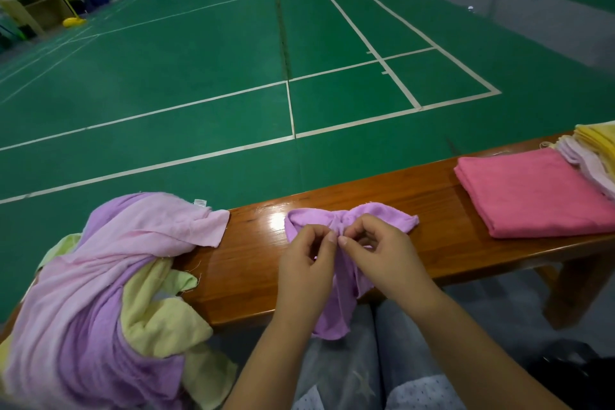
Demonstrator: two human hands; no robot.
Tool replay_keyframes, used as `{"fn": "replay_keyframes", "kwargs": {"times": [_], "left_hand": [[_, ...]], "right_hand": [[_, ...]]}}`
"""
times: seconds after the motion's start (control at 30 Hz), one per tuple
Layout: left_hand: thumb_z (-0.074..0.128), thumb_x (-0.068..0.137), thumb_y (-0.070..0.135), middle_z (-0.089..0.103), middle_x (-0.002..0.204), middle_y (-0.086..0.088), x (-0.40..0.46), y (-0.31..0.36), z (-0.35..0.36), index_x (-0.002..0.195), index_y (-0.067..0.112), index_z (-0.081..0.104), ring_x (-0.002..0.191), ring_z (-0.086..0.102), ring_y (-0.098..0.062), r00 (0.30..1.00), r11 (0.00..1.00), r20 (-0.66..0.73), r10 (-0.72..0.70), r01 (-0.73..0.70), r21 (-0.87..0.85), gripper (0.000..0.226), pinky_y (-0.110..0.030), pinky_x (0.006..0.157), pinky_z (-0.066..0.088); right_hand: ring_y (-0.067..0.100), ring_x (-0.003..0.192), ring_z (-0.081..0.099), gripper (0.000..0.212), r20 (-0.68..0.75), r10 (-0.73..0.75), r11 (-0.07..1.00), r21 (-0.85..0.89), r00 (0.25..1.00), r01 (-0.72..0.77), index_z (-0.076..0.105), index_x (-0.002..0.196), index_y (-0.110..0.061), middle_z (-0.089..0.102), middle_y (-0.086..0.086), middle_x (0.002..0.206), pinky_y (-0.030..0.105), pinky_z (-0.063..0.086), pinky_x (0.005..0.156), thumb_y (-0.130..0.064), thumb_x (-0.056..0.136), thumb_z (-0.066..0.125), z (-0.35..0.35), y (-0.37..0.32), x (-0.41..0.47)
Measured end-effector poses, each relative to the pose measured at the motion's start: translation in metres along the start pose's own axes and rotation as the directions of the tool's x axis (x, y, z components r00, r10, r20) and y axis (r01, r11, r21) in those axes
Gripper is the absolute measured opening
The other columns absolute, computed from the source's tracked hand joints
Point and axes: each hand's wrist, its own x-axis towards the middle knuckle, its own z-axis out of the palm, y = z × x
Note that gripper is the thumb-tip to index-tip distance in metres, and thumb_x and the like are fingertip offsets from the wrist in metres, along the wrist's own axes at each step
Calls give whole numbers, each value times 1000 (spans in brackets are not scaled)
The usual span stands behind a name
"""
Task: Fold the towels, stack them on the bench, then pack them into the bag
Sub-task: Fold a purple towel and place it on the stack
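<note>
At the bench's [432,210] near edge, mid-length, we are working one small purple towel [336,276]. It is lying bunched, its long axis running across the bench from the far side toward us: the far end is fanning out on the wood and the near end is hanging off the near edge over our lap.

Both hands are sitting on the bunched middle, almost touching. Our left hand [307,260] is pinching the cloth between thumb and forefinger with the other fingers curled; our right hand [376,250] is doing the same just beside it, fingertips facing the left's. Neither is nearer: the towel is lying directly under and between them. Our read: we are hunting for an edge or corner, and the next move is drawing the hands apart along the bench's length to open the cloth flat. With the towel's axis crosswise, the pull needs to run sideways.

Count:
- one purple towel in hand
- one loose heap [109,293] at the bench's left end, draping off it: pink, purple and pale yellow-green cloths, tangled, so we cannot count them
- one folded pink towel [535,190] toward the right end
- beyond it, folded pale lilac towels [585,163] and yellow towels [599,140], cut by the frame, number unclear

Bag: a dark shape at lower right may be it; cannot confirm.
</note>
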Motion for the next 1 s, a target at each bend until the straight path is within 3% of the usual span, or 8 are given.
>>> {"fn": "replay_keyframes", "kwargs": {"times": [0.2,0.4,0.47,0.6,0.67,0.8,0.9,1.0], "left_hand": [[49,98,14,71,81,6,7,-14,-1,87,19,68,77,65,-5,988,990,104,-110,118,-77,23,-23,69,55],[35,103,31,75,93,-1,30,-17,0,100,14,72,89,69,-9,900,947,353,-257,307,-95,40,-22,81,55],[33,102,39,74,95,-1,40,-20,1,101,16,72,92,69,-9,880,956,406,-245,290,-51,45,-23,85,54],[31,100,47,74,94,-4,55,-26,7,102,13,72,92,68,-15,849,954,442,-289,293,61,53,-26,87,55],[35,101,43,73,87,-3,66,-28,8,94,13,73,84,69,-16,864,946,386,-323,311,97,49,-24,80,56],[52,96,22,67,89,-2,118,-66,-1,90,13,65,83,62,-20,958,918,-132,-254,282,278,17,-32,72,52],[62,90,23,64,115,-9,151,-99,-11,118,8,62,104,59,-25,939,807,-108,-326,336,485,32,-35,91,48],[69,87,24,66,100,-4,166,-107,-13,112,10,66,89,59,-18,911,791,-4,-412,359,495,29,-26,77,45]], "right_hand": [[2,75,65,17,42,52,995,83,998,-55,60,80,-20,67,-5,76,17,54,69,-20,76,77,-2,10,6],[26,74,65,28,-79,108,994,24,991,-106,46,76,-16,63,8,73,47,54,72,-13,80,73,0,30,21],[20,77,67,28,-67,139,989,54,988,-136,46,82,-18,65,4,78,42,56,73,-15,80,73,0,37,25],[2,76,62,25,-81,194,971,156,978,-180,50,90,-22,61,-14,78,9,47,60,-16,82,73,-3,44,35],[1,77,60,22,-65,230,958,190,971,-214,52,93,-22,60,-16,78,8,45,59,-13,84,70,-7,53,40],[-2,76,59,21,-15,265,938,237,964,-254,58,98,-22,63,-14,80,8,47,62,-8,86,67,-10,69,46],[1,78,62,20,-28,258,945,214,966,-247,60,86,-26,65,-12,81,9,47,63,-8,84,68,-12,78,51],[3,78,62,19,-35,263,950,182,964,-253,59,81,-26,67,-8,82,11,48,65,-9,85,67,-13,81,56]]}}
